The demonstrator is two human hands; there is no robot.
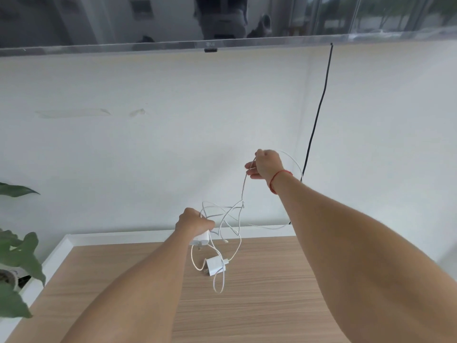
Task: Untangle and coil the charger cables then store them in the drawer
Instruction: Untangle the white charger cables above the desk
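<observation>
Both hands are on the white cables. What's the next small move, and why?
Probably pull the strand pinched by the right hand further from the left hand, which grips one charger adapter. The tangle hangs between them, and the second adapter appears to lie on the wooden tabletop, its cable running into it.

Tangled white charger cables [226, 219], maybe 2.
</observation>
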